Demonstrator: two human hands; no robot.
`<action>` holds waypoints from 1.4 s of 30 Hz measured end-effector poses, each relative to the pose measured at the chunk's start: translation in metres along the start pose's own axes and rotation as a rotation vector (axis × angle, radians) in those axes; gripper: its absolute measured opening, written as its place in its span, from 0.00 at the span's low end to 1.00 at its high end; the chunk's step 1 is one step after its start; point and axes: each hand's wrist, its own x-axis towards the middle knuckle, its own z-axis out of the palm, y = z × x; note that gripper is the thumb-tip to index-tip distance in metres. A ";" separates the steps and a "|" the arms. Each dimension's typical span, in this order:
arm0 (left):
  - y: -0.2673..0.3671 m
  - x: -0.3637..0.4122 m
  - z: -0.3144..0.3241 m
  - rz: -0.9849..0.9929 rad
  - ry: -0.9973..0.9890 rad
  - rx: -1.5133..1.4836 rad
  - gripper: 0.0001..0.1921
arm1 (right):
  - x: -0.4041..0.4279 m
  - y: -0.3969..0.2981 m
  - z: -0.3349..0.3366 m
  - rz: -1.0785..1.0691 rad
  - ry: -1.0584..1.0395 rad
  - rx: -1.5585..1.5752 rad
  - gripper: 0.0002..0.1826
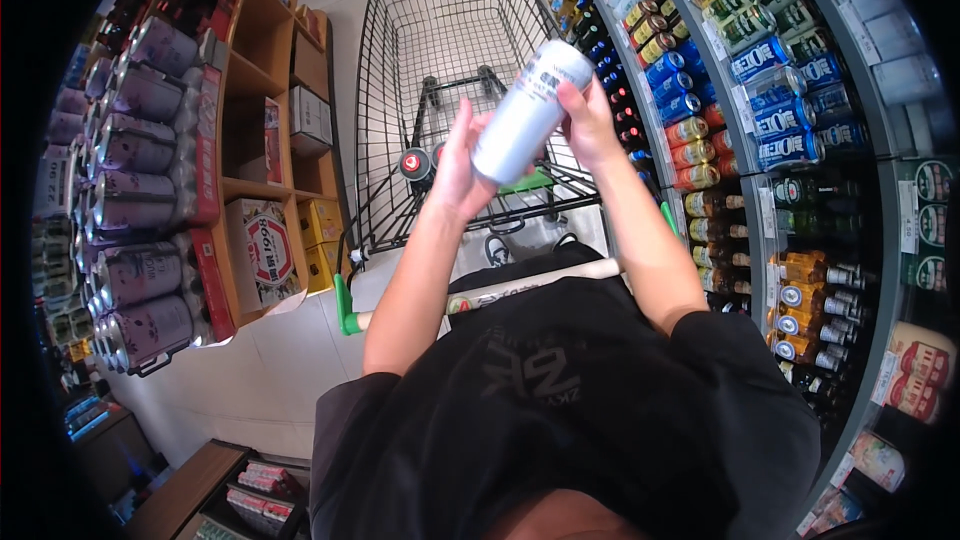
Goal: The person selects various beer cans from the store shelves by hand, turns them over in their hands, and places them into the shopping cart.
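Observation:
Both hands hold a large silver-white can (525,120) tilted above the shopping cart, its upper end leaning to the right. My left hand (466,169) supports the lower end, thumb pointing up along its side and fingers partly hidden behind it. Around the upper end curls my right hand (590,120), with the thumb on the front near dark printing. Below lies the black wire basket of the shopping cart (390,37), with green corner caps. In its near left part stands a dark container with a red-marked top (412,163); a second one is mostly hidden by my left hand.
Shelves of beer cans (675,82) and bottles (806,300) line the right side. Purple multipacks of cans (139,195) stack up at left beside a wooden shelf unit (259,67). The cart's pale handle (540,281) crosses before my body. A low brown cabinet (187,491) stands lower left.

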 end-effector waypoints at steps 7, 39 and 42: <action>0.014 0.013 -0.033 0.174 0.237 0.014 0.29 | 0.041 -0.071 0.008 0.412 -0.365 -0.431 0.27; -0.016 0.021 -0.114 -0.463 0.419 1.891 0.30 | 0.017 0.270 -0.178 0.869 -0.598 -1.634 0.44; -0.022 0.020 -0.121 -0.495 0.424 1.885 0.30 | 0.015 0.282 -0.181 0.872 -0.603 -1.593 0.45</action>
